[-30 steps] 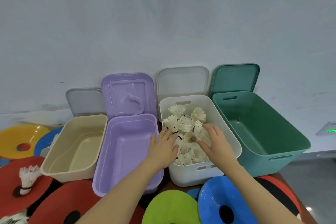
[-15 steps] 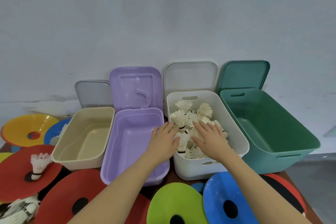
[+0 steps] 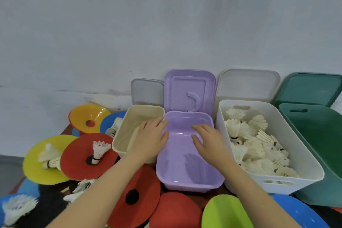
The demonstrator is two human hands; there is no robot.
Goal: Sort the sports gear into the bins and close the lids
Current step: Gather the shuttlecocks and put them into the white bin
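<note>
Four open bins stand in a row against the wall: a beige bin [image 3: 118, 144], a purple bin [image 3: 185, 172], a white bin [image 3: 296, 144] heaped with white shuttlecocks [image 3: 255, 146], and a green bin [image 3: 318, 144]. My left hand [image 3: 149, 139] hovers with relaxed fingers over the gap between the beige and purple bins, holding nothing. My right hand [image 3: 211, 140] hangs open over the purple bin, also holding nothing. Loose shuttlecocks lie at the left, one shuttlecock [image 3: 98, 151] upright on a red disc cone [image 3: 87, 157].
Each bin's lid leans on the wall behind it: grey [image 3: 146, 91], purple [image 3: 188, 90], clear [image 3: 248, 85], green [image 3: 311, 89]. Flat disc cones in yellow [image 3: 37, 163], orange [image 3: 88, 116], red [image 3: 137, 196], lime [image 3: 222, 213] and blue [image 3: 299, 214] cover the near table.
Both hands have left the white bin's shuttlecocks and moved left, now over the purple and beige bins. The view has swung left as well.
</note>
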